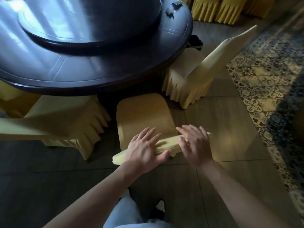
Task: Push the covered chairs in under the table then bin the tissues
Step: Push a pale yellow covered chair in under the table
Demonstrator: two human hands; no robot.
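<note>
A yellow-covered chair (144,116) stands in front of me, its seat partly under the dark round table (115,76). Both hands rest on top of its backrest. My left hand (144,147) lies flat with the thumb hooked under the rail. My right hand (194,145) presses beside it, fingers spread. Crumpled white tissues (172,7) lie on the table's far right edge. A second covered chair (197,74) stands angled at the right, a third (62,122) at the left.
A raised turntable (92,25) sits on the table's middle. More yellow-covered chairs (230,9) stand at the back right. A dark bin (195,42) sits on the floor beyond the table. A patterned carpet (269,83) runs along the right. My legs are below.
</note>
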